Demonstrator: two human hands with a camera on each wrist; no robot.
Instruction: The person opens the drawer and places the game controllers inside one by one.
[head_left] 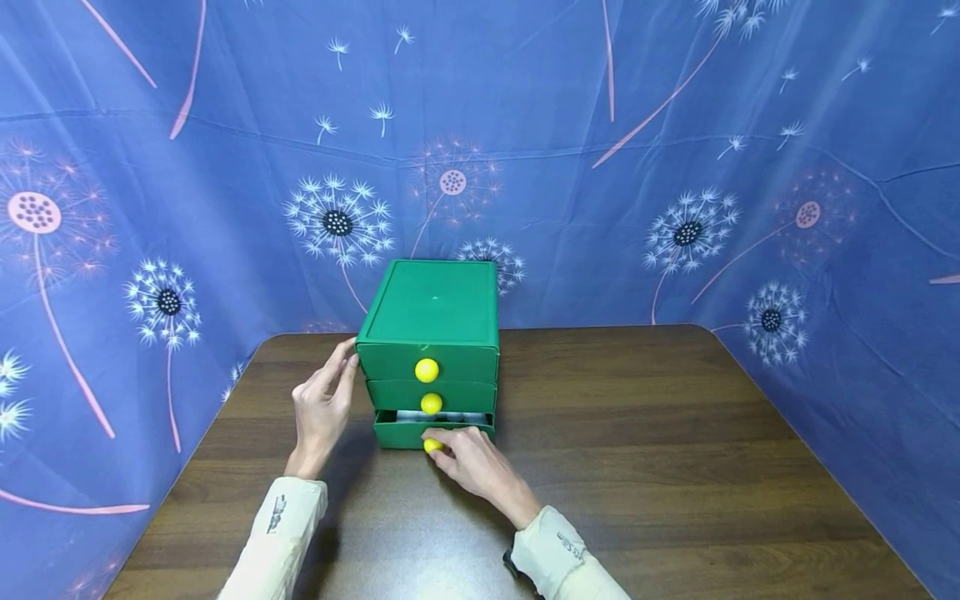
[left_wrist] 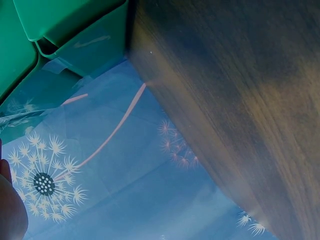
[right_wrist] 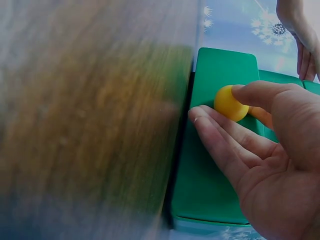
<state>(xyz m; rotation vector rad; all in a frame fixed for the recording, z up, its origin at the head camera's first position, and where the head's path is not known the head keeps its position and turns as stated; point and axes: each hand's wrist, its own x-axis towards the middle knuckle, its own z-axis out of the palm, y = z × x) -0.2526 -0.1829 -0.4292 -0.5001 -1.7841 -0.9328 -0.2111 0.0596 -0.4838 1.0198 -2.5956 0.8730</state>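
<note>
A green three-drawer box with round yellow knobs stands on the table. Its bottom drawer is pulled partly out, and something whitish shows inside, too little to identify. My right hand pinches the bottom drawer's yellow knob between thumb and finger; the other fingers lie against the drawer front in the right wrist view. With fingers extended, my left hand touches the box's left side near the top front corner. The upper two drawers, with their knobs, are closed.
The brown wooden table extends to both sides of the box and in front of it. Behind hangs a blue cloth with dandelion prints, close to the box's back. A dark band circles the right wrist.
</note>
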